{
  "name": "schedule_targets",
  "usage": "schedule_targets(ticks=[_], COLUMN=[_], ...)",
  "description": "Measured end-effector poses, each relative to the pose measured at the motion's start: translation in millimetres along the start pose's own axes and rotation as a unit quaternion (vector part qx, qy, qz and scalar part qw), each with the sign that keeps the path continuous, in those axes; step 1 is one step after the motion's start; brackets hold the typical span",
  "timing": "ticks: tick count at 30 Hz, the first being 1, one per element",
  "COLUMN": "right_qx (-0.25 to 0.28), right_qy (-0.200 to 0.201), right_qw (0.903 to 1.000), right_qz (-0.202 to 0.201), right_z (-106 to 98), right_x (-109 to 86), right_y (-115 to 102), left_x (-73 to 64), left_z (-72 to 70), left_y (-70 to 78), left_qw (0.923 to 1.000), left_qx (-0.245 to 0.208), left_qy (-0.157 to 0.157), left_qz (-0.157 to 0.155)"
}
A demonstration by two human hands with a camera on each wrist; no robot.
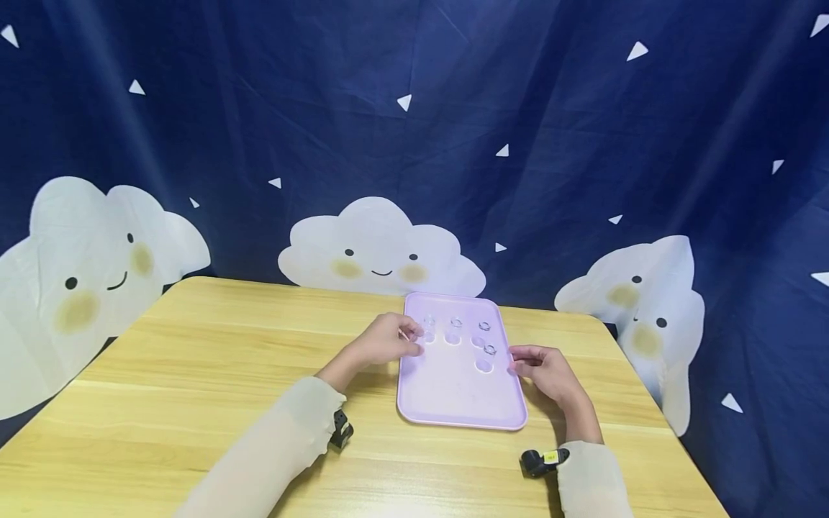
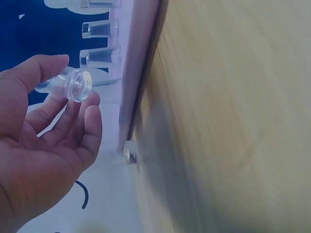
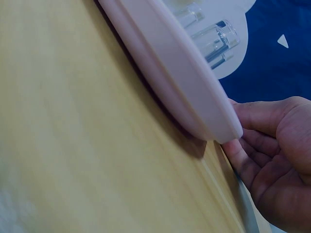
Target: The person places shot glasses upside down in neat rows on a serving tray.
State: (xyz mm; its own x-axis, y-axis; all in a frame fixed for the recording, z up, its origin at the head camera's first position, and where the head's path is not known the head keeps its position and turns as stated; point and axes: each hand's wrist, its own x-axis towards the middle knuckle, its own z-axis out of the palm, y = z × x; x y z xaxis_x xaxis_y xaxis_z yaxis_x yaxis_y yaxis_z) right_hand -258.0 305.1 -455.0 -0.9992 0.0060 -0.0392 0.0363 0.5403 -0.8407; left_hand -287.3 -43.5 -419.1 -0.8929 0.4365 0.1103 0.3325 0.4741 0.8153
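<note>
A lilac tray (image 1: 460, 403) lies on the wooden table, with several small clear bottles (image 1: 490, 350) standing towards its far end. My left hand (image 1: 391, 338) is over the tray's left edge. In the left wrist view, thumb and curled fingers hold a clear bottle (image 2: 77, 86), its ridged round end facing the camera. Behind it, more clear bottles (image 2: 100, 57) stand in a row on the tray. At the right side, my right hand (image 1: 547, 368) pinches the tray's rim; the right wrist view shows its thumb and fingers at the tray's corner (image 3: 226, 128).
The tray sits near the far edge of the yellow wood-grain table (image 1: 214, 403). A dark blue curtain (image 1: 363, 144) with white clouds and triangles hangs behind. Black wrist cameras (image 1: 542, 462) are strapped at both sleeves, close above the tabletop.
</note>
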Motion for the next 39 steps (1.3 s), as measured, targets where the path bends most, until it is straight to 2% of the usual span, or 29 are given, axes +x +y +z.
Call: schedule_targets(ticks=[8,15,18,25,34,39], right_qx=[0.001,0.001,0.0,0.0,0.001,-0.002], right_qy=[0.0,-0.002,-0.001,0.001,-0.002,-0.002], right_qw=[1.0,1.0,1.0,1.0,1.0,1.0], right_qz=[0.003,-0.004,-0.004,0.005,-0.006,-0.004], right_z=[-0.6,-1.1,-1.2,-0.7,-0.8,-1.4], right_x=[0.0,0.0,0.3,0.7,0.4,0.6], right_y=[-0.8,0.0,0.4,0.4,-1.5,-0.8], left_x=[8.0,12.6,15.1,18.5,19.7,20.8], left_z=[7.9,17.2,21.2,26.9,30.4,31.8], left_y=[7.2,13.8,14.5,17.1,19.3,19.3], left_qw=[0.9998,0.9997,0.9997,0.9996,0.9999,0.9998], left_qx=[0.016,-0.014,-0.015,0.027,0.006,0.018], left_qy=[-0.008,-0.003,-0.003,0.011,0.013,0.01], left_qz=[-0.009,-0.021,-0.019,0.0,0.003,0.004])
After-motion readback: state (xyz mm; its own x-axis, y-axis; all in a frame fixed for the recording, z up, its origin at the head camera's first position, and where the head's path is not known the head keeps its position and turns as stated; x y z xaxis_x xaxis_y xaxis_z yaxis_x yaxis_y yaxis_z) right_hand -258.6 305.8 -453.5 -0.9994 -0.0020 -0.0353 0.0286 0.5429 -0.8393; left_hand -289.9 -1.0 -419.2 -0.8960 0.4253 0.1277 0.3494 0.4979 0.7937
